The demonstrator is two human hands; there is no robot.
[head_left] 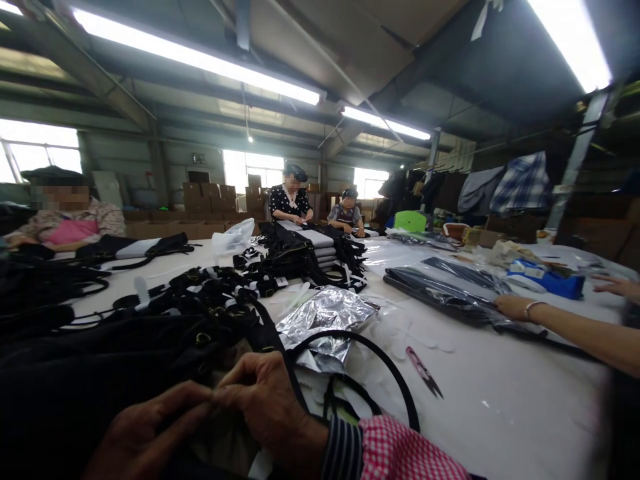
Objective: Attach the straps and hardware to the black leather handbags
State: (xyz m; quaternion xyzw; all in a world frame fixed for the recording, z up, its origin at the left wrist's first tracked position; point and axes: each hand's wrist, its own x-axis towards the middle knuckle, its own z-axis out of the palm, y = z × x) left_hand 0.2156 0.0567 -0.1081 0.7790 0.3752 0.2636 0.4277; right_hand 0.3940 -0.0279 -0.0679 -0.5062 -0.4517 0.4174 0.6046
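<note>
My left hand and my right hand meet at the bottom of the view, fingertips pinched together on the edge of a black bag lying in front of me. The right wrist wears a striped cuff and a pink checked sleeve. A black strap loops out from the bag to the right of my right hand. What exactly the fingertips pinch is too small to make out beyond the bag's fabric.
The white table bears crumpled silver foil, thread snips, black straps with buckles, stacked bags and plastic-wrapped bags. Another person's arm reaches in at right. Several people sit across.
</note>
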